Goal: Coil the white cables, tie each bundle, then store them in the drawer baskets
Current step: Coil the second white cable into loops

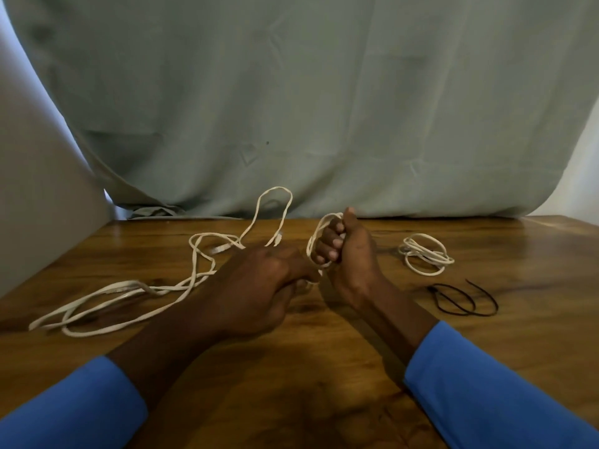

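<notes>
Head view: right hand (346, 254) grips flat white cable (126, 286) (tangled), left hand (265, 286) pinches it.

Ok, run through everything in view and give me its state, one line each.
left grip: pinches the loose white cable next to the small coil.
right grip: fingers curled round the small coil.
small coil: partly wound, untied.
loose white cable: uncoiled, sprawled over the table.
second coil: coiled, lying at the right.
black cords: lying loose, untouched.
</notes>
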### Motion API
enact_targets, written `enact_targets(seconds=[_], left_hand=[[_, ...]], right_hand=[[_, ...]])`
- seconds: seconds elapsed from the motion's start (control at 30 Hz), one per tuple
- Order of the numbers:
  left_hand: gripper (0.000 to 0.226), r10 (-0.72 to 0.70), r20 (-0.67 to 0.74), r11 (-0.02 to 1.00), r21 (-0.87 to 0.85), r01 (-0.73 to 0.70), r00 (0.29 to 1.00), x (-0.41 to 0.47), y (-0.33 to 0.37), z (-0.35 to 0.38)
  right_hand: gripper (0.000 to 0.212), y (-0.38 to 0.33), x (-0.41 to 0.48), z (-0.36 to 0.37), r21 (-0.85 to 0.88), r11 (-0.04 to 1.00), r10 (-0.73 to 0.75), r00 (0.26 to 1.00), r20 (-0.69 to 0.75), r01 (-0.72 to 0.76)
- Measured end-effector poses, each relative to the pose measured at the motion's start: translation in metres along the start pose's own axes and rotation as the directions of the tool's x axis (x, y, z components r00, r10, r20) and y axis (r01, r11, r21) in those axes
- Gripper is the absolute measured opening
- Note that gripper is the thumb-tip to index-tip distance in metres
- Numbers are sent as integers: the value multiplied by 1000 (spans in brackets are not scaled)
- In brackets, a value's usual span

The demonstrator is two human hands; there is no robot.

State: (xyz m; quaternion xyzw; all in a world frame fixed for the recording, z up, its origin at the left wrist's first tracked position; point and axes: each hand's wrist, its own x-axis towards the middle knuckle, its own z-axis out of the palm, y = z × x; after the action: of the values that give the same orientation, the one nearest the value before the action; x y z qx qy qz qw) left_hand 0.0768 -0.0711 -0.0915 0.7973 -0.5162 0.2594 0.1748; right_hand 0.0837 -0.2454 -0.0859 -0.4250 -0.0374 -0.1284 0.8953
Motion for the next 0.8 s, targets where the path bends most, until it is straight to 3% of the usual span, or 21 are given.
enact_targets(seconds=[0.07,0.17,0.27,0.33,0.4,0.47,0.57,0.67,0.8], left_hand=[[31,10,-75,1000,-25,-12,997,0,0,1],[25,-15,-196,997,-81,-1,980,-1,-4,-2],[17,-60,-308,996,-85,36,949,-4,-7,-4],[12,-84,-383,995,-77,59,920,-3,-8,-6],[21,-120,-416,992,-72,99,901,-2,-12,-7],[39,-258,-401,965,-155,212,879,-2,-17,-4],[37,-459,-176,827,-442,347,871,-5,-17,3],[25,-469,-22,707,-608,361,883,-6,-13,13],[22,-553,-106,688,-617,381,826,0,-12,16]], right_hand=[[47,6,-8,6,-215,971,-90,994,62,101],[43,12,-20,12,-498,808,-233,947,223,316],[43,14,-21,13,-602,707,-231,926,300,371],[45,13,-21,12,-646,691,-152,939,308,324],[48,12,-23,12,-636,744,-10,956,294,204],[52,12,-27,13,-529,848,172,950,261,-8],[54,12,-26,12,-272,919,360,889,282,-286],[57,11,-23,10,-158,917,400,850,344,-367],[47,12,-24,17,-146,931,364,887,285,-335]])
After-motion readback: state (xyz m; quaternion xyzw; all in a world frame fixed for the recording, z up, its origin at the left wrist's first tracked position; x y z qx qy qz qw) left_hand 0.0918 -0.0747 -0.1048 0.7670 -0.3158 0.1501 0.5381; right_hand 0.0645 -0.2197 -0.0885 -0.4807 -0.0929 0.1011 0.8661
